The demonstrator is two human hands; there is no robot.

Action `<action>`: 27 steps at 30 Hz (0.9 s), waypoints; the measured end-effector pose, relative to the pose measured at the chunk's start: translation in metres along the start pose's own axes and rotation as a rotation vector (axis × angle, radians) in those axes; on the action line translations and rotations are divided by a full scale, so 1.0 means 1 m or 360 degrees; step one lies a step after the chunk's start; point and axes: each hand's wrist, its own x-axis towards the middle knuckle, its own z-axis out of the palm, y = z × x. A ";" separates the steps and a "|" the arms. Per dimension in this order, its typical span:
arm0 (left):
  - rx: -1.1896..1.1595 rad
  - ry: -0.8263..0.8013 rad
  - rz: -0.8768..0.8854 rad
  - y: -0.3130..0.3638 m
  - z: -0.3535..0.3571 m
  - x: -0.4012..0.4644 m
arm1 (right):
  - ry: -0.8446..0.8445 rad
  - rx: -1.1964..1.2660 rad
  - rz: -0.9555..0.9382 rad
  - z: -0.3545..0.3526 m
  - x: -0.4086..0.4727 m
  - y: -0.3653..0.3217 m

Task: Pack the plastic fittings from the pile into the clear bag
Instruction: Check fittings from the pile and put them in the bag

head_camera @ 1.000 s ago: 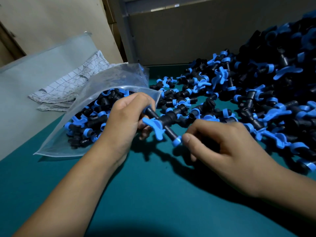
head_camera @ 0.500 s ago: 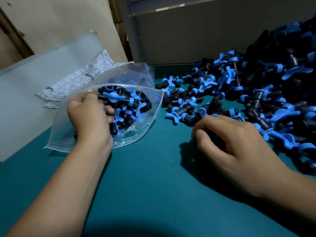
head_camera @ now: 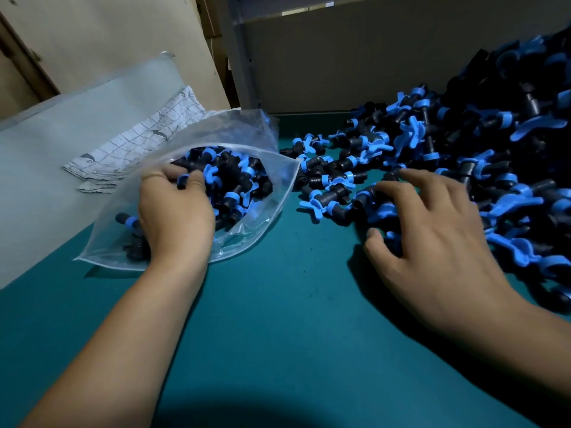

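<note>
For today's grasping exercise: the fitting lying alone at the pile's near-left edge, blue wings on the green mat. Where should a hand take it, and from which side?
Pinch the black barrel of that fitting, coming from above on the open mat side. It lies flat and apart from the pile; the blue wings look thin and splayed.

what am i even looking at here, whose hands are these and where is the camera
There is no machine here: a person works with bare hands, and the single camera sits on their head, looking forward and down. On the green table lies a big pile of black-and-blue plastic fittings on the right and a clear bag, already partly filled, on the left. The left hand is at the bag's mouth, its fingers curled round one fitting. The right hand reaches into the pile with spread fingers; what it grips, if anything, is hidden. Behind the bag lies a patterned cloth.
</note>
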 end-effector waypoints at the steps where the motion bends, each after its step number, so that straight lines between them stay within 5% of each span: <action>1: 0.0129 -0.0010 0.0041 0.000 -0.001 -0.001 | -0.0048 -0.0034 0.0016 0.001 0.000 -0.001; 5: 0.0440 -0.0040 0.0187 0.006 -0.005 -0.005 | -0.0116 -0.0099 0.0003 0.000 0.001 -0.001; 11: 0.0357 0.0099 0.0434 0.031 -0.005 -0.026 | -0.0043 -0.0008 -0.0067 0.002 0.000 0.004; 13: 0.0136 -0.0091 0.0641 0.036 -0.003 -0.036 | 0.0039 0.0101 -0.0116 0.003 0.001 0.007; 17: -0.0046 -0.0874 0.1050 0.043 0.002 -0.065 | 0.0184 0.0363 -0.0256 0.005 0.000 0.008; 21: 0.0003 -0.1404 0.1117 0.042 0.009 -0.079 | 0.0393 0.0615 -0.0364 0.003 0.002 0.010; 27: 0.0214 -0.1539 0.1052 0.033 0.013 -0.076 | 0.0454 0.0961 -0.0506 0.000 0.001 0.010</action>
